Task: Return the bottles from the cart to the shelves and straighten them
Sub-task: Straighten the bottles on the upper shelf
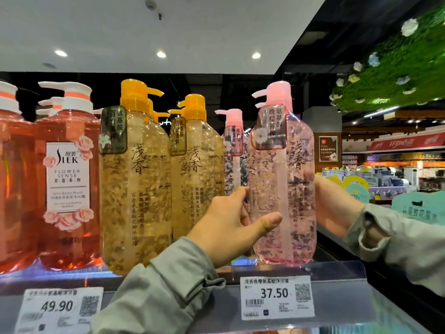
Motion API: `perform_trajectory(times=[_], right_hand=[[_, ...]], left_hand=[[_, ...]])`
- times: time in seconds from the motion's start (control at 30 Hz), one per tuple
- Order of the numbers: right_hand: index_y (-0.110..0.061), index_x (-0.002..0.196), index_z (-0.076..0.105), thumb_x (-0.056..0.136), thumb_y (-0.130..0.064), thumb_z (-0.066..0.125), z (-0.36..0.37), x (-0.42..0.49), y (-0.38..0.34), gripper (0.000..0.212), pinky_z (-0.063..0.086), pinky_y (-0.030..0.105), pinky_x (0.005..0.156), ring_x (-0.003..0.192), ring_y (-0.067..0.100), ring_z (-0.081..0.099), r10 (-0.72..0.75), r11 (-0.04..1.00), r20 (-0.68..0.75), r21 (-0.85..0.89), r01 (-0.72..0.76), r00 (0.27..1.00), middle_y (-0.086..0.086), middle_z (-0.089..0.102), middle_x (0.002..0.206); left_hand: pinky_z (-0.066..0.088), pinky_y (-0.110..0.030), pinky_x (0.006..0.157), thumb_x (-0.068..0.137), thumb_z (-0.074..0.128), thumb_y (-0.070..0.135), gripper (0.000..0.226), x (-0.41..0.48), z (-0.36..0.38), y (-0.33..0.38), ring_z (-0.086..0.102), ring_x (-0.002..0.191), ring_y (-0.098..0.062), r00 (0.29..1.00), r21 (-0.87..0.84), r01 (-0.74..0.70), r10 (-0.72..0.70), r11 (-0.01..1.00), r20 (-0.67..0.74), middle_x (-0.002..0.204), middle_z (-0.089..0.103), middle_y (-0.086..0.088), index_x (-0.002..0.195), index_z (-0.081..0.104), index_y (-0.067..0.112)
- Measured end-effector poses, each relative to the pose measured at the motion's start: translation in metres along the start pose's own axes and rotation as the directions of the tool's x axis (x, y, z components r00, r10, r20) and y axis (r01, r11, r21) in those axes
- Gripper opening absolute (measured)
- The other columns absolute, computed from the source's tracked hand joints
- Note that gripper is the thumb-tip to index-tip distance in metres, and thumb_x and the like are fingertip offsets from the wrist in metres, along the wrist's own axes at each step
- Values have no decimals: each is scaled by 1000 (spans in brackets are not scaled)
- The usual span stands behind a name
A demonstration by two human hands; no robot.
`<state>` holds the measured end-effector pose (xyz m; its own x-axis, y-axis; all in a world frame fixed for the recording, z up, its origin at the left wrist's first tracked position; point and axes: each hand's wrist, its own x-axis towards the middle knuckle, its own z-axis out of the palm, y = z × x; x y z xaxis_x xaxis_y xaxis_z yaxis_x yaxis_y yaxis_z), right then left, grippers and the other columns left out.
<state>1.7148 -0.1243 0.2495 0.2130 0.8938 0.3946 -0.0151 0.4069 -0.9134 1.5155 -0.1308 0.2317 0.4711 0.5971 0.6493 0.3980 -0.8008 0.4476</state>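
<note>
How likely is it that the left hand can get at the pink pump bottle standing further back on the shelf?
Probably not yet: the left hand grips the front clear pink petal bottle, which partly blocks the rear pink bottle; a yellow-capped golden bottle crowds its other side.

This is a shop, in its toiletries aisle. Rows of matching pump bottles [134,179] fill a shelf [60,279] whose front rail carries printed price tags [277,297] with barcodes. Behind them, stocked displays [385,174] stand under a red banner [407,141].
</note>
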Motion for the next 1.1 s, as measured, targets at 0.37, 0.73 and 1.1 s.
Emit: perform_trajectory(times=[0.37, 0.73, 1.1], right_hand=[[-2, 127, 56, 88, -34, 51, -2, -7, -1, 51, 28, 60, 110, 115, 46, 50, 1, 999, 43, 40, -3, 999, 27, 53, 130], [-8, 125, 59, 98, -29, 38, -8, 3, 4, 39, 29, 62, 108, 108, 38, 51, 37, 998, 111, 44, -42, 993, 27, 52, 132], [-29, 128, 55, 40, -82, 70, -9, -10, 1, 104, 48, 48, 93, 113, 24, 61, -74, 983, 231, -147, 110, 970, 1, 66, 121]], left_hand=[[41, -13, 53, 69, 49, 65, 75, 0, 2, -2, 53, 58, -6, 997, 64, -32, 36, 997, -67, 67, 55, 3, 122, 48, 12], [52, -27, 67, 81, 56, 56, 68, 0, 1, -4, 63, 68, -14, 997, 61, 8, -3, 998, -83, 74, 60, -2, 131, 41, 13], [46, -18, 61, 75, 51, 63, 81, 1, 2, -5, 60, 65, -8, 995, 65, 0, 7, 998, -96, 69, 59, 3, 136, 39, 11]])
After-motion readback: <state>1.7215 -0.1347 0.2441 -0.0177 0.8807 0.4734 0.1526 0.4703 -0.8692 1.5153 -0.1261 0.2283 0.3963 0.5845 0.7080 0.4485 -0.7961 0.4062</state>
